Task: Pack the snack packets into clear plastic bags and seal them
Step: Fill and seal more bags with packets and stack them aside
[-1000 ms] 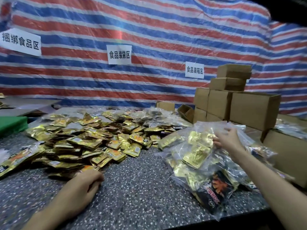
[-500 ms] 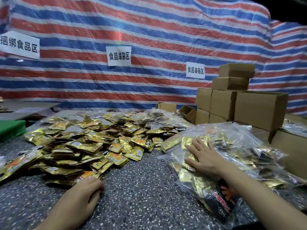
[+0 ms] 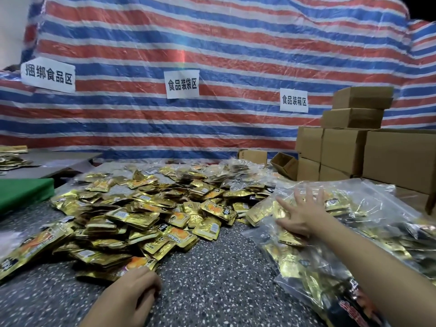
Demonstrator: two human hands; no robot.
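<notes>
A clear plastic bag (image 3: 368,208) stuffed with gold snack packets (image 3: 289,258) lies on the right of the speckled tabletop (image 3: 224,267). The right hand (image 3: 304,213) presses flat on it, fingers spread. The left hand (image 3: 132,293) curls at the loose pile (image 3: 141,215), perhaps touching a packet; its grip cannot be told.

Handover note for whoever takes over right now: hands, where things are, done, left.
Left hand: loosely curled, rests on the table at the near edge of the loose snack packets; nothing visibly held.
Right hand: fingers spread, presses flat on a filled clear bag.
Done: other filled bags lie at the right; whether they are sealed cannot be told.
Left: the big loose pile needs bagging and sealing.
</notes>
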